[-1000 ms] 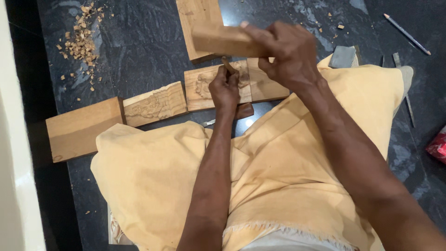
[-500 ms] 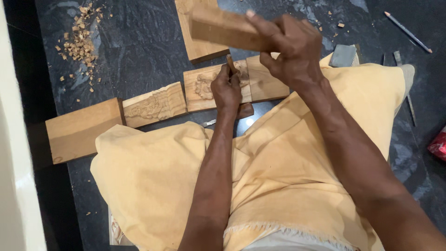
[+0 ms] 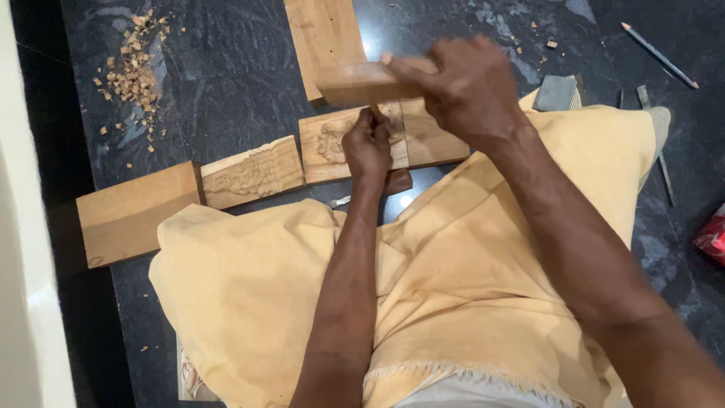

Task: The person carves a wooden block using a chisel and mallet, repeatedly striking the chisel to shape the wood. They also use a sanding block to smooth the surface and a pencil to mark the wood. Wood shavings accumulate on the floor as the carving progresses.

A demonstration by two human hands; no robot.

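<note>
Woodcarving on a dark stone floor (image 3: pixel 226 83): the left hand (image 3: pixel 368 143) has its fingers wrapped tight around a chisel (image 3: pixel 375 113) set on the carved wood panel (image 3: pixel 332 143). The right hand (image 3: pixel 464 87) grips a wooden block (image 3: pixel 355 81) just above the chisel's top. Another carved piece (image 3: pixel 253 172) lies beside the panel, wood chips (image 3: pixel 132 68) further off.

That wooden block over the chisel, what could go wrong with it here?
The right hand holds the wooden block just above the chisel gripped in the left hand. An off-centre blow could hit those knuckles. The carved panel lies loose on the floor, unclamped as far as I can see, so it might shift and spoil the cut.
</note>
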